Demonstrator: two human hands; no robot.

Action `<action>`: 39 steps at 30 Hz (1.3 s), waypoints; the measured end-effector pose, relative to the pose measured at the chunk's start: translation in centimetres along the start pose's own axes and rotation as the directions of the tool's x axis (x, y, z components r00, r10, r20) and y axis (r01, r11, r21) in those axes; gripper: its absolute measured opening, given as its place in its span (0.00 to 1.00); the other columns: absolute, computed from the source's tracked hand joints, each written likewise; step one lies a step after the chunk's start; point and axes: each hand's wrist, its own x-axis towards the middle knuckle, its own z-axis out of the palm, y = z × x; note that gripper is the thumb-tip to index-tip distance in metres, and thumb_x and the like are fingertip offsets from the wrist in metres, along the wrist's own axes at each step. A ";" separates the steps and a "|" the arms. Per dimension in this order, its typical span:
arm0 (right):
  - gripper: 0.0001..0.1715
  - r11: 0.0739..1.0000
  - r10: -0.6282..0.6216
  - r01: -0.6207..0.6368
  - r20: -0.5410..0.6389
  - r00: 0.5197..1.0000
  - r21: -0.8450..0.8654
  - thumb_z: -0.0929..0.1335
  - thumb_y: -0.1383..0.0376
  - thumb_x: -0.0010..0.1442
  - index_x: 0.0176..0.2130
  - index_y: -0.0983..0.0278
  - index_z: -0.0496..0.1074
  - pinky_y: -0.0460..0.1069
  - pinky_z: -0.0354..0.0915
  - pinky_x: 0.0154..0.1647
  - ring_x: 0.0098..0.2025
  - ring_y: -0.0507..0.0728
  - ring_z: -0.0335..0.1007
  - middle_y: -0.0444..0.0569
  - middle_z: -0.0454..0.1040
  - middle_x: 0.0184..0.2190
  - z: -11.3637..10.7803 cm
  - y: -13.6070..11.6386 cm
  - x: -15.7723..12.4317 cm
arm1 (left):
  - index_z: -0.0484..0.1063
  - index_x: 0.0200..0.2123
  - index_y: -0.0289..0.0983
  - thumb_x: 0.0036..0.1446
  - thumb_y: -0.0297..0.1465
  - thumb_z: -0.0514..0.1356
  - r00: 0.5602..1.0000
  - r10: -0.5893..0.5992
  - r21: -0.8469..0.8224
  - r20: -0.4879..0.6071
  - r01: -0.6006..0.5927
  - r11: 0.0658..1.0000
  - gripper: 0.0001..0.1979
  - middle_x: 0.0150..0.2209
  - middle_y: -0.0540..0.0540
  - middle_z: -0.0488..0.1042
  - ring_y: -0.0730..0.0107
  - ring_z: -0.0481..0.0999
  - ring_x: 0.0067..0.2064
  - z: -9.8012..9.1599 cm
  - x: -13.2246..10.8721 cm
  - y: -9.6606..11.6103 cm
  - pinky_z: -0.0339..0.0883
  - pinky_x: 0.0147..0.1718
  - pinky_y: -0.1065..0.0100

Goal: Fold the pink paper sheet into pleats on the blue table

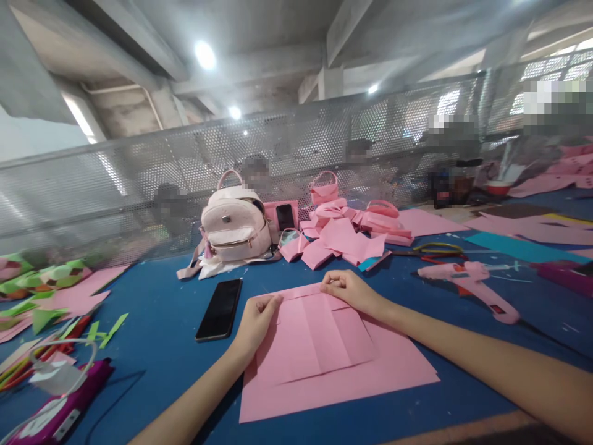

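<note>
A creased sheet of pink paper (319,340) with fold lines lies over a larger pink sheet (398,371) on the blue table. At its far left edge, my left hand (254,321) has its fingers closed on the paper, thumb on top. My right hand (349,289) pinches the far edge near the right corner, fingers curled. A narrow strip along that far edge appears folded between the two hands. To the left of my left hand lies a black smartphone (219,310).
A pink glue gun (472,281) and scissors (438,249) lie to the right. Behind stand a white backpack (238,222) and a heap of folded pink paper pieces (343,232). A purple power strip (69,405) sits at the near left. A perforated metal screen (296,142) bounds the back.
</note>
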 end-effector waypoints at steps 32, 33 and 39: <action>0.21 1.000 0.000 0.000 -0.019 1.000 -0.019 0.70 0.49 0.52 0.26 0.64 0.68 0.47 0.57 0.28 0.27 0.53 0.62 0.42 0.66 0.23 -0.7 0.8 0.4 | 0.71 0.34 0.33 0.63 0.40 0.60 0.992 -0.091 0.030 0.089 0.089 0.996 0.14 0.30 0.52 0.71 0.73 0.72 0.29 -1.1 1.0 -2.0 0.69 0.28 0.69; 0.20 1.000 -0.001 0.001 -0.007 1.000 -0.004 0.71 0.50 0.51 0.29 0.65 0.69 0.48 0.60 0.30 0.29 0.54 0.65 0.44 0.69 0.25 -0.6 0.8 0.3 | 0.71 0.34 0.33 0.63 0.39 0.60 0.993 -0.089 0.042 0.078 0.086 0.995 0.14 0.30 0.52 0.71 0.73 0.72 0.29 -1.2 1.0 -2.2 0.69 0.29 0.69; 0.16 1.000 -0.028 0.028 -0.006 1.000 0.007 0.71 0.55 0.51 0.31 0.65 0.71 0.51 0.64 0.37 0.34 0.58 0.70 0.47 0.73 0.29 -0.7 0.5 0.2 | 0.72 0.36 0.33 0.63 0.39 0.60 0.992 -0.085 0.016 0.089 0.083 0.996 0.14 0.30 0.52 0.72 0.74 0.72 0.28 -1.1 1.0 -2.2 0.69 0.28 0.70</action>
